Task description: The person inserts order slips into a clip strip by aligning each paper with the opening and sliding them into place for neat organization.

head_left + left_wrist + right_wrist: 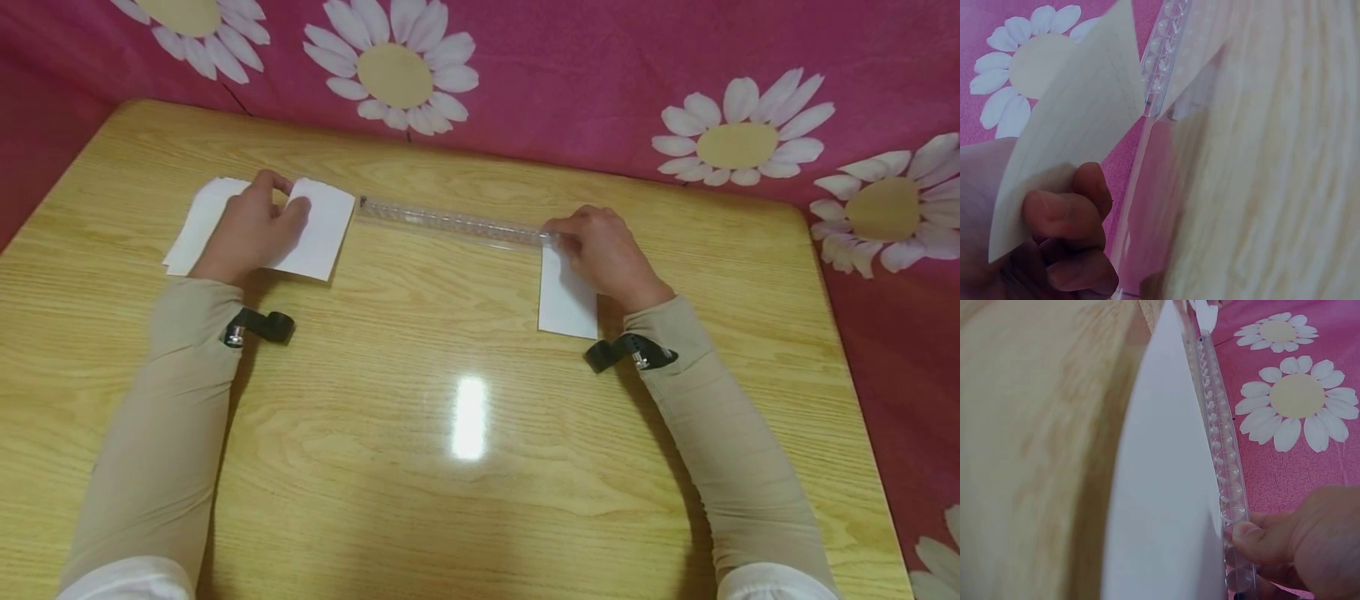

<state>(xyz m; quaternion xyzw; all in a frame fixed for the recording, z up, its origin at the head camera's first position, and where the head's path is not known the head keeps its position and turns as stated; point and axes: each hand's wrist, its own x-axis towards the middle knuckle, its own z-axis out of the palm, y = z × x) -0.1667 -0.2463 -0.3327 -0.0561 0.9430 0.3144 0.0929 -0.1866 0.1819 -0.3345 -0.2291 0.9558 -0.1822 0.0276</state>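
A: ok so how far along is this person?

B: Partway, at a guess. The strip (pixel 455 221) and the left paper (pixel 322 233) are both in hand, but neither's been let go. That much is left, far as the pictures show.

A: where's the strip?

B: Upper middle of the frame, slanting between the left hand (pixel 258 225) and the right hand (pixel 606 254). The right one pinches its right end, with the right paper (pixel 561 296) just below; can't tell if those fingers hold that too.

A: and the left?

B: Upper left, fingers curled, gripping the left paper. Its corner's right by the strip's other end, can't tell if touching. More paper (pixel 197 221) pokes out to the left.
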